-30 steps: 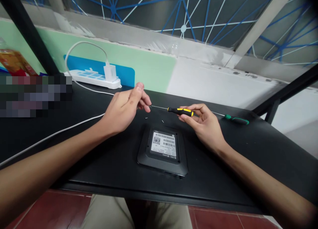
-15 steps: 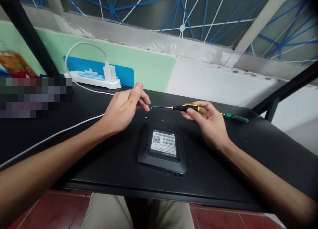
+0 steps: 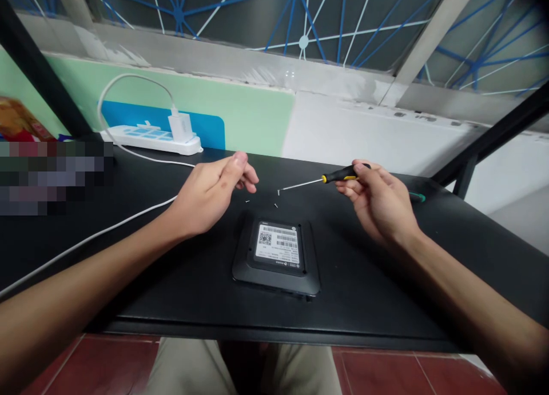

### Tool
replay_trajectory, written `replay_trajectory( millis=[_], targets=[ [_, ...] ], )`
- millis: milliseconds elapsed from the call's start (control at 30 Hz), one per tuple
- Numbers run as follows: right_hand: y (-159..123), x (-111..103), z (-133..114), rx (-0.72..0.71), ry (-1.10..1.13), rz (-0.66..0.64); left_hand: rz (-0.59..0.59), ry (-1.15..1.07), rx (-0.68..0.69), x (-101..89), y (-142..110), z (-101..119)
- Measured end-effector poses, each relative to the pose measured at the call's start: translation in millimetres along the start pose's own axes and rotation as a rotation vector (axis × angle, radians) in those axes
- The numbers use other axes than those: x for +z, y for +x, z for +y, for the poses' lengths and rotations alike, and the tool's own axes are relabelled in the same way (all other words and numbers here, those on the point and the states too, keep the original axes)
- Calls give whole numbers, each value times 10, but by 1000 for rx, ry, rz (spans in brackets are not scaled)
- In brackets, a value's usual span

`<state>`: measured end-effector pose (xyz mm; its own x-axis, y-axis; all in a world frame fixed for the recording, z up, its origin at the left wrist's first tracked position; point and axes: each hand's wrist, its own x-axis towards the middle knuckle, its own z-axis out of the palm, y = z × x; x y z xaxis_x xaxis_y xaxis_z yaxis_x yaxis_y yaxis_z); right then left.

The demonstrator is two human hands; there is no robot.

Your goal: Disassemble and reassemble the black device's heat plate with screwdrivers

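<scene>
My right hand [image 3: 380, 198] grips a black-and-yellow screwdriver [image 3: 343, 174] by its handle, the shaft pointing left. A small screw [image 3: 278, 192] clings to the tip, hanging above the black table [image 3: 171, 286]. My left hand [image 3: 221, 192] is to the left of that tip, fingers loosely bent and thumb raised, with nothing visible in it. Two more small screws, one on the left [image 3: 247, 201] and one on the right [image 3: 276, 205], lie on the table between my hands. Nearer to me, a dark square device [image 3: 311, 258] rests with its white label [image 3: 278, 243] facing up.
Partly behind my right hand lies a green-handled screwdriver [image 3: 417, 197]. At the back left is a white power strip [image 3: 150, 139] with a plugged-in charger [image 3: 180, 126]. Its white cable [image 3: 86, 243] runs across the table under my left arm. Packages [image 3: 21, 119] stand at far left.
The screwdriver has moved right, away from my left fingers, and its handle has tilted up; the screw at its tip now shows plainly. My left hand has barely moved. The view has shifted slightly.
</scene>
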<state>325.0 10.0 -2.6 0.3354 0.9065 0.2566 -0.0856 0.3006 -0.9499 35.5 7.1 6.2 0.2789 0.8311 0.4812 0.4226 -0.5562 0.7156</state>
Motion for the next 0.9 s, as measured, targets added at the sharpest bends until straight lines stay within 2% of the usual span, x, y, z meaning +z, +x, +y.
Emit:
replay_trajectory(
  millis=[233, 400, 900],
  targets=[
    [73, -87, -26, 0, -13, 23, -69, 96, 41, 13, -26, 9],
    [52, -59, -38, 2, -28, 23, -116, 130, 63, 1, -39, 31],
    [33, -69, -31, -46, -120, -19, -161, 155, 96, 5, -40, 66]
  ],
)
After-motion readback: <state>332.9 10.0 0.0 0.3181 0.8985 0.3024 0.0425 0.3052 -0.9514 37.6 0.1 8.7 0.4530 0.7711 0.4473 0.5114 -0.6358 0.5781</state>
